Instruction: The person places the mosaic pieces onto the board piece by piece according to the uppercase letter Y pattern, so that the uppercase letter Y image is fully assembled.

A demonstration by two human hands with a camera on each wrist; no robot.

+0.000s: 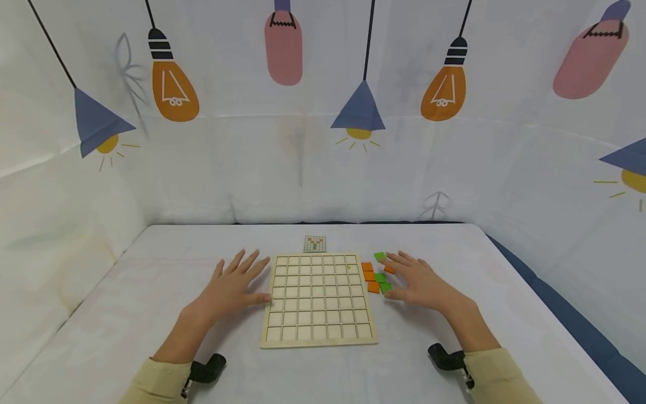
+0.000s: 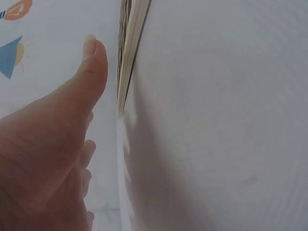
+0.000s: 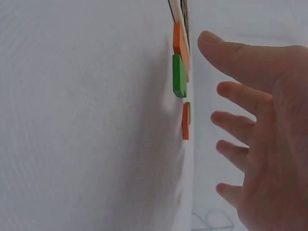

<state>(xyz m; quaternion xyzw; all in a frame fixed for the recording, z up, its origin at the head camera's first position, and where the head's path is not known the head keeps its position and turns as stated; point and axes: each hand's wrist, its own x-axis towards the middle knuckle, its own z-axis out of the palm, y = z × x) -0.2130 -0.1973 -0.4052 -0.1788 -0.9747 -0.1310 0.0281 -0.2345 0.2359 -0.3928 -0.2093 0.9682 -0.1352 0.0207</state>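
Note:
A wooden grid board (image 1: 319, 300) with square cells lies flat on the white table. My left hand (image 1: 234, 286) hovers at the board's left edge, fingers spread and holding nothing; in the left wrist view the thumb (image 2: 94, 65) is raised beside the board's edge (image 2: 130, 53). Over on the right, my right hand (image 1: 416, 280) is spread above several loose square tiles, also holding nothing. Orange tiles (image 1: 369, 276) and green tiles (image 1: 386, 288) lie along the board's right side. From the right wrist, a green tile (image 3: 179, 76) shows below the fingers, apart from them.
A small card (image 1: 315, 244) printed with a coloured grid pattern lies behind the board. White cloth (image 1: 303, 168) with printed lamps and bulbs hangs behind the table (image 1: 166, 247). A black wrist camera (image 1: 208, 368) sits at the left cuff, another (image 1: 445, 357) at the right.

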